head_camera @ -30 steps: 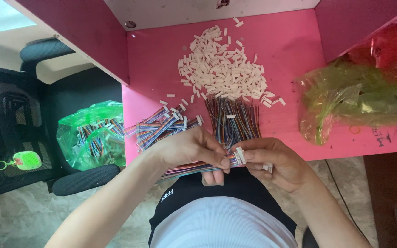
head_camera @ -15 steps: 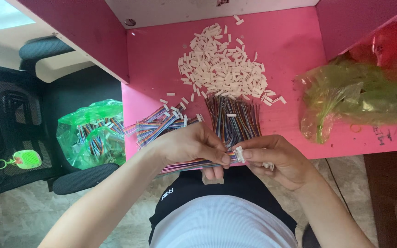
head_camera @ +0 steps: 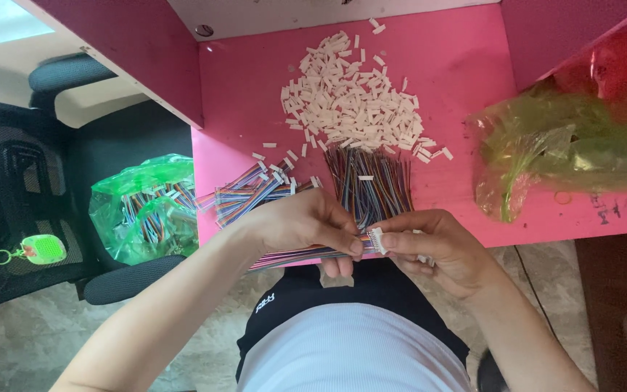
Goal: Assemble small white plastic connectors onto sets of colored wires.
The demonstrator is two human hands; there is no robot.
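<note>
The surface (head_camera: 466, 80) is pink and has pink side walls at the left and at the right; a white panel closes it at the back. Its near edge runs just above the person's lap, and both hands work right at this edge, partly over it. Under it a grey stone floor (head_camera: 30, 348) shows.

The left hand (head_camera: 306, 225) pinches a flat cable of many coloured wires (head_camera: 292, 255) near its end; the fingers are closed on it. The right hand (head_camera: 437, 243) holds a small white connector (head_camera: 377, 240) between thumb and fingertips, touching the end of that cable. So the 2 grips meet in the middle, just below the near edge.

Behind the hands lies a bundle of coloured wires (head_camera: 368, 181), and to the left another bundle (head_camera: 244, 194) reaches over the left edge. Farther back is a big heap of white connectors (head_camera: 350, 109), with some loose ones scattered around it. The pink area at the back right of the heap is free.

At the right a crumpled green plastic bag (head_camera: 567, 145) takes much of the room near the right wall. At the left, off the surface, a black office chair (head_camera: 23, 181) carries a green bag with more wires (head_camera: 143, 210), and a green tag (head_camera: 41, 249) hangs there.
</note>
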